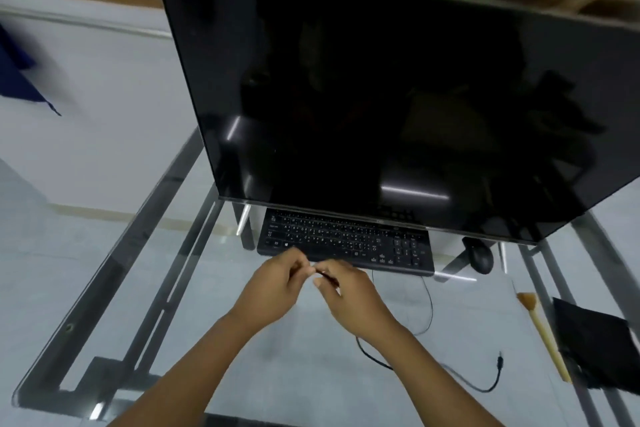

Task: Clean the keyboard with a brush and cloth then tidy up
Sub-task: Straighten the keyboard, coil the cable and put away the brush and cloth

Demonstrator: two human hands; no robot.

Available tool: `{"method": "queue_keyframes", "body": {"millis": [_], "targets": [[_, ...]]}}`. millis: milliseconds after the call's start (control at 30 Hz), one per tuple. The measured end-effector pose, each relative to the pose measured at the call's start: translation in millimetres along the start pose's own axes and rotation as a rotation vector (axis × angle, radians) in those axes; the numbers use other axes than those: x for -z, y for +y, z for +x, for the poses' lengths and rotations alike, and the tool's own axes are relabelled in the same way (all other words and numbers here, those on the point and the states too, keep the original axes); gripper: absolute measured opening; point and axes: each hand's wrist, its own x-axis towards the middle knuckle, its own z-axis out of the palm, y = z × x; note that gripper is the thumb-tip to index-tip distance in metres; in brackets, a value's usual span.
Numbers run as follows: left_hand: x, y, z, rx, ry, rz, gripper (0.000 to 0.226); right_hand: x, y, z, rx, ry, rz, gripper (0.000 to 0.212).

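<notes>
Surface: glass top on a dark metal frame, pale floor showing through; view is motion-blurred.
Monitor: large dark screen standing at the far side, its lower edge overhanging the back rows of the keyboard.
Keyboard: black, flat on the glass under the screen, long axis running left to right, number pad toward the right, front edge facing the person.
Mouse: black, just right of the keyboard, partly beneath the screen's corner.
Cable: thin black lead curling from the keyboard's front toward the person; a thicker black cord with a loose plug lies nearer, to the right.
Brush: pale wooden handle, lying at the right edge, bristles pointing away toward the screen, handle toward the person.
Cloth: black, spread flat, touching the brush on its right.
Left hand: just in front of the keyboard's front edge, fingers curled, tips pinched together against the other hand's.
Right hand: beside it, fingertips meeting the left; a small dark item seems pinched there, too blurred to name.
Brush and cloth versus hands: well apart, off to the right, untouched.
</notes>
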Motion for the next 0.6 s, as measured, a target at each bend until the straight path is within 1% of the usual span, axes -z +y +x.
{"method": "queue_keyframes", "body": {"millis": [100,233,333,400,500,600], "targets": [[20.8,44.8,16.5,0.030,-0.087,-0.145,0.021,42.8,-13.3,-5.4,0.015,0.111,-0.002,0.019],[49.6,96.6,21.0,0.067,-0.314,-0.254,0.036,109.2,-34.9,-22.1,0.076,0.268,0.035,0.016],[64.7,135.6,14.5,0.083,-0.436,-0.413,0.036,155.8,-42.7,-39.8,0.120,0.381,0.058,0.019],[70.1,162.9,9.9,0.066,-0.493,-0.540,0.032,179.4,-44.2,-49.3,0.132,0.418,0.062,0.020],[72.4,204.4,4.5,0.000,-0.511,-0.777,0.021,204.1,-47.5,-60.8,0.126,0.481,0.134,0.020],[72.0,241.8,4.0,-0.040,-0.423,-1.086,0.013,215.2,-50.1,-65.2,0.109,0.501,0.222,0.016]]}}
